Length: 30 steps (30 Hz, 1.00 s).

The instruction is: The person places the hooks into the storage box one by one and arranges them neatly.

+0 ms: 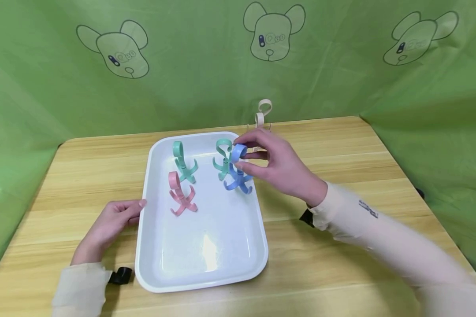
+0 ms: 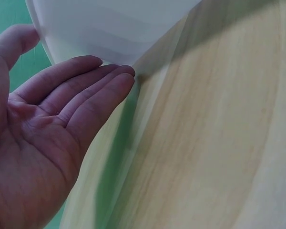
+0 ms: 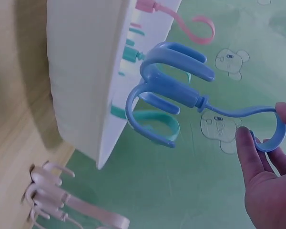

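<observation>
In the head view, my right hand (image 1: 279,165) pinches the curled top of a blue rotating hanger hook (image 1: 239,178). Its prongs hang over the right side of a white tray (image 1: 206,229). The right wrist view shows thumb and fingers on the loop of the blue hook (image 3: 171,90). Standing inside the tray are a pink hook (image 1: 182,198) and two green hooks, one at the left (image 1: 185,167) and one (image 1: 223,165) beside the blue one. My left hand (image 1: 113,222) touches the tray's left side with fairly straight fingers, thumb at the rim.
Beige hooks (image 3: 52,195) stand on the wooden table (image 1: 321,259) beyond the tray's far right corner, partly hidden by my right hand in the head view. A green curtain (image 1: 206,88) with printed bear heads encloses the table's back and sides.
</observation>
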### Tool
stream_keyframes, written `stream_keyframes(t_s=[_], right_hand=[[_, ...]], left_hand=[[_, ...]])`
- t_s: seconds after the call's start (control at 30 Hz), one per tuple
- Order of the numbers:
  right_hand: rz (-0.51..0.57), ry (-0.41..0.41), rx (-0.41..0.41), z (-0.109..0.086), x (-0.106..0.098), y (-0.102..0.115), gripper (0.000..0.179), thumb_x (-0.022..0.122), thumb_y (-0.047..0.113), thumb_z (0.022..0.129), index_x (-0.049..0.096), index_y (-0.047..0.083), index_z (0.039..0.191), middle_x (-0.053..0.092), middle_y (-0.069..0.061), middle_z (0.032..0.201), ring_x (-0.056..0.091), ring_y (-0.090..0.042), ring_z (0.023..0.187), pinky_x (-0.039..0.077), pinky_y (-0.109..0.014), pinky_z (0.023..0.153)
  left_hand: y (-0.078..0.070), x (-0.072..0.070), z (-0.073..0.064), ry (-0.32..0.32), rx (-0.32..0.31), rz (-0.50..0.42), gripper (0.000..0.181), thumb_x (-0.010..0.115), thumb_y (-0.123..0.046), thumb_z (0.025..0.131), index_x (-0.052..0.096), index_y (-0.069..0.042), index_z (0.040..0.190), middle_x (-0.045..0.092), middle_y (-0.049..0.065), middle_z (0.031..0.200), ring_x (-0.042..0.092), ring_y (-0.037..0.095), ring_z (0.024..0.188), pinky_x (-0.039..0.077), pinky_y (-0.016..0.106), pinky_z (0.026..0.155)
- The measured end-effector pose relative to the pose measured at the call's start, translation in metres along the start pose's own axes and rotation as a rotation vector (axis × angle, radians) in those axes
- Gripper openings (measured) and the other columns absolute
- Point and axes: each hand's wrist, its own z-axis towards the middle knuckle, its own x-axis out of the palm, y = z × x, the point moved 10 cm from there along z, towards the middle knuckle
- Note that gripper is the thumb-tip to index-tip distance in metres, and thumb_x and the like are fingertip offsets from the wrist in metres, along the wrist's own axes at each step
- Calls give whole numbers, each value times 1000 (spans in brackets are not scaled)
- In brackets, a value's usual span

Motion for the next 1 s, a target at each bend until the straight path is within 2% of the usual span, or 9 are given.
stream_keyframes(t_s=[0.3, 0.53, 1.0], right_hand=[[6, 82, 63, 1, 21, -15, 35, 75, -1, 85, 60, -1, 117, 56, -5, 109, 61, -17, 104, 53, -29, 91], [7, 104, 69, 2, 30, -21, 33, 75, -1, 85, 61, -1, 116, 58, -7, 109, 62, -19, 103, 54, -29, 90], [-30, 165, 163, -4, 47, -44, 35, 75, 0, 86, 60, -2, 118, 59, -6, 113, 62, -19, 106, 51, -25, 92]], left_hand=[[-4, 1, -2, -4, 6, -6, 51, 55, -33, 103, 57, 13, 126, 62, 25, 123, 68, 15, 98, 54, 27, 86], [-4, -1, -1, -1, -3, -4, 52, 55, -33, 102, 57, 12, 126, 62, 24, 123, 68, 17, 99, 54, 26, 86], [-4, 1, -1, 21, -1, -3, 52, 54, -33, 103, 56, 13, 126, 62, 25, 122, 68, 18, 99, 53, 26, 87]])
